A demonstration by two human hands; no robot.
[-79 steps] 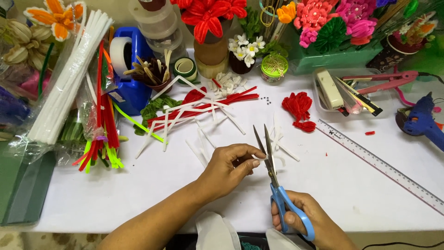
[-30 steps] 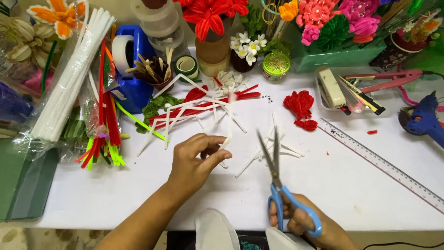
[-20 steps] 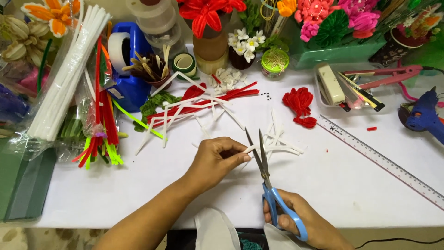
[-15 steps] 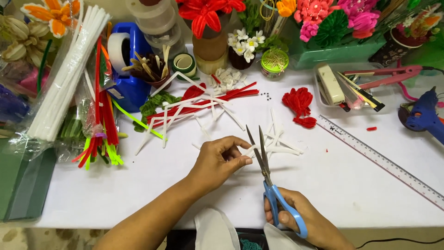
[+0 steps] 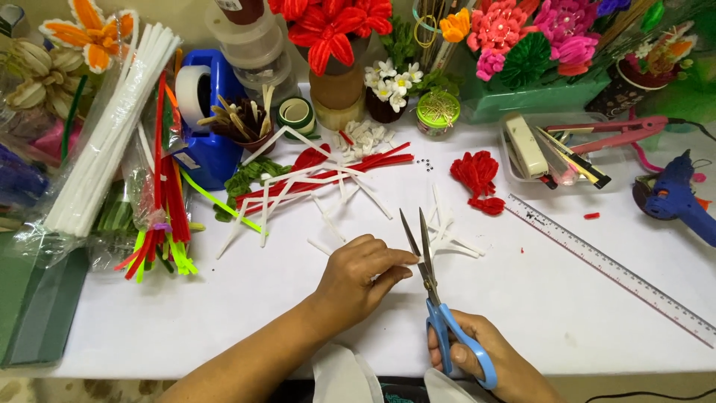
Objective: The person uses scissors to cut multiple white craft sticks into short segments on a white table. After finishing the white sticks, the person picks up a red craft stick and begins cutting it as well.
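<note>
At a craft desk, a person's left hand pinches a short white pipe-cleaner piece btwn thumb & fingertips, feeding its end to blue-handled scissors gripped by the right hand, fingers curled through the loops; blades stand slightly parted, tips up, the piece right at them. To cut cleanly, judging from this view: keep the piece taut & square to the blades, seat it deep near the pivot rather than at the tips, keep fingertips clear of the edge, & close in one firm snip over the pile of cut white pieces so offcuts land together. Vs. 0.5 s ago, little has changed: both hands hold approx. the same spots, blades about as open, the left hand a touch closer to them. Around: red fuzzy bundle just beyond, ruler to the right, blue glue gun at far right, bagged white stems at left.
</note>
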